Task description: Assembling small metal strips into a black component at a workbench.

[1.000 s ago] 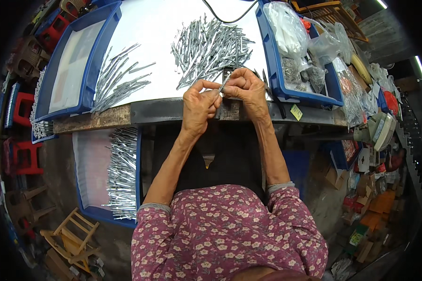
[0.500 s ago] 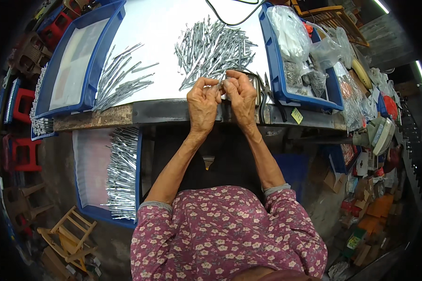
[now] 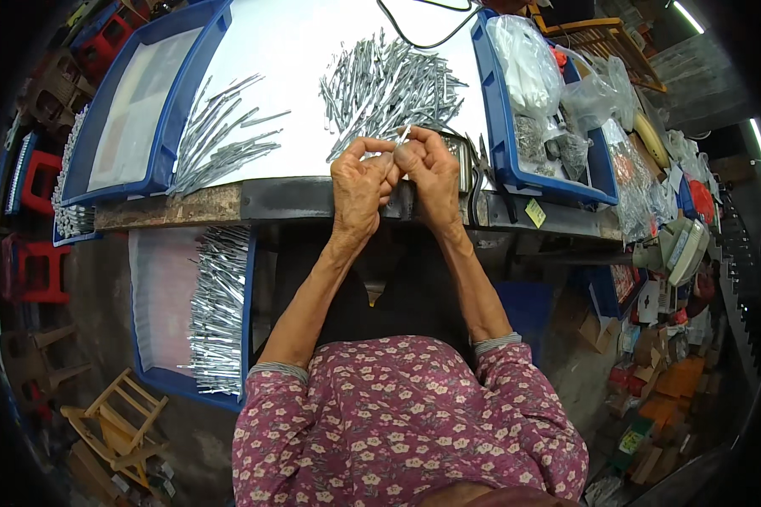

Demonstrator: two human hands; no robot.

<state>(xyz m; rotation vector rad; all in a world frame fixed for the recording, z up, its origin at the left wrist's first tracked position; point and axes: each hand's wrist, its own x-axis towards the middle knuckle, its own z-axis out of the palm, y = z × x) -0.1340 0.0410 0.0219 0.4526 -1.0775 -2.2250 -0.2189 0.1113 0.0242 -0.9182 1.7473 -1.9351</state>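
My left hand (image 3: 361, 183) and my right hand (image 3: 432, 173) meet over the table's front edge, fingertips pinched close together. Between them is a thin silvery metal rod (image 3: 405, 135), its bright tip sticking up past my right fingers; its lower part is hidden in the grip. Just beyond my hands lies a large heap of similar metal rods (image 3: 389, 80). Further left, a looser spread of rods (image 3: 220, 139) lies on the white tabletop (image 3: 292, 84). Beside my right hand rest pliers (image 3: 479, 173) with dark handles, reaching over the edge.
A blue tray (image 3: 182, 93) with a pale liner stands at left. The blue bin (image 3: 503, 144) at right holds plastic bags. Below the table, another blue tray (image 3: 249, 321) holds stacked rods (image 3: 217, 313). A black cable (image 3: 410, 38) crosses the far side. A wooden stool (image 3: 123, 422) stands lower left.
The rod's bright tip now shows more clearly above my right fingers. My left hand has turned slightly and shifted a little left; both hands remain together.
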